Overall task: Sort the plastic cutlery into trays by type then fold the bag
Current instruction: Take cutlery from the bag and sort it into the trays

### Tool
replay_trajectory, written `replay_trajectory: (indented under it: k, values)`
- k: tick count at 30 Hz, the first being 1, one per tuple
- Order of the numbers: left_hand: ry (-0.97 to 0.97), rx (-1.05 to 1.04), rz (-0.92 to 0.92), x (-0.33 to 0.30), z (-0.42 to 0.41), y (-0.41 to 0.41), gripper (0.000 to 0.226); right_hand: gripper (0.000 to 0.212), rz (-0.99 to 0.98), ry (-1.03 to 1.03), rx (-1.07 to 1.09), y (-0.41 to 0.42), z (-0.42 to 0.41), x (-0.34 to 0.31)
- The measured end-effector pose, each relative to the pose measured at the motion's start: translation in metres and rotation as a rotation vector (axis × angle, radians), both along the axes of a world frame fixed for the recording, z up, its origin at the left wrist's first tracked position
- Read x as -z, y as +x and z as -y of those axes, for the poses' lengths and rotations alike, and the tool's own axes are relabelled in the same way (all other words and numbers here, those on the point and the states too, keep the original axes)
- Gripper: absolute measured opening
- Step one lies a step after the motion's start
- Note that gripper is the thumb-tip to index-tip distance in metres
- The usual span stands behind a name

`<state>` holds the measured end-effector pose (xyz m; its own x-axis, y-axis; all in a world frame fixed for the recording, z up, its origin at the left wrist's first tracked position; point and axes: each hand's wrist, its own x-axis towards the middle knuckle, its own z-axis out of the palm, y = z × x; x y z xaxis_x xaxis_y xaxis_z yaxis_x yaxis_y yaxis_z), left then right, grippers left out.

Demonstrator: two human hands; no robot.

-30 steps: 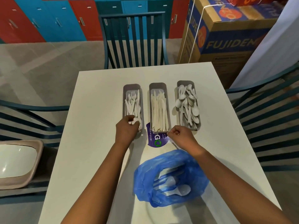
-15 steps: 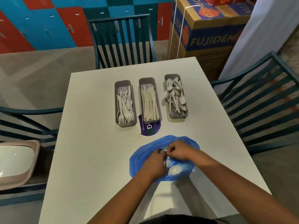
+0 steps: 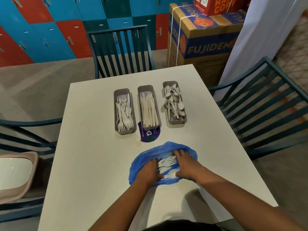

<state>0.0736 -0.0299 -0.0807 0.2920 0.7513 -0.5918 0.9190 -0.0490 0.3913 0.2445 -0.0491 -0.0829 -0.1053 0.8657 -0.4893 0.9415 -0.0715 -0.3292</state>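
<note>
A crumpled blue plastic bag (image 3: 146, 152) lies open on the white table (image 3: 93, 164) near me. Inside it are white plastic forks (image 3: 168, 161) and a spoon (image 3: 170, 174). Both my hands are in the bag's mouth. My left hand (image 3: 149, 171) rests on its left side and my right hand (image 3: 185, 165) on its right, fingers spread beside the cutlery. Farther back stand three grey trays: the fork tray (image 3: 126, 132), the knife tray (image 3: 145, 88) and the spoon tray (image 3: 176, 122).
A purple round sticker (image 3: 150, 135) lies under the knife tray's near end. Dark teal chairs stand behind (image 3: 120, 50), left (image 3: 25, 130) and right (image 3: 260, 104) of the table. A cardboard box (image 3: 205, 44) sits at the back right, a beige basin (image 3: 15, 174) at the left.
My hands left the trays and came back to the bag. From half a second ago they have moved apart inside its mouth, baring the forks and spoon.
</note>
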Motion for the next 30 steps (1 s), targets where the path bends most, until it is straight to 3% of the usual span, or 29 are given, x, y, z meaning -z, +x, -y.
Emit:
replay_trajectory:
  k: [7, 11, 15, 19, 22, 25, 30]
  values:
    - [0.016, 0.045, -0.003, -0.004, 0.008, 0.004, 0.062, 0.107, -0.001, -0.051, -0.003, 0.005, 0.0, 0.002]
    - [-0.051, -0.055, -0.173, 0.0, 0.019, 0.006, 0.044, 0.109, -0.021, -0.115, 0.009, 0.01, -0.002, 0.006]
    - [0.017, -0.061, 0.07, 0.002, 0.014, 0.0, 0.036, 0.115, -0.005, -0.161, 0.0, 0.013, -0.002, 0.006]
    - [0.057, -0.009, 0.079, 0.003, 0.012, -0.006, 0.048, 0.116, -0.015, -0.176, 0.019, 0.014, -0.001, 0.007]
    - [0.083, 0.041, 0.04, -0.011, 0.005, -0.003, 0.035, 0.114, -0.042, -0.177, 0.046, 0.014, -0.001, 0.005]
    - [0.099, 0.098, 0.071, -0.017, 0.003, -0.002, 0.037, 0.099, -0.1, -0.199, 0.132, 0.013, -0.004, 0.002]
    - [0.171, 0.188, 0.242, -0.018, 0.008, -0.006, 0.041, 0.044, 0.001, -0.192, 0.157, 0.01, -0.013, -0.001]
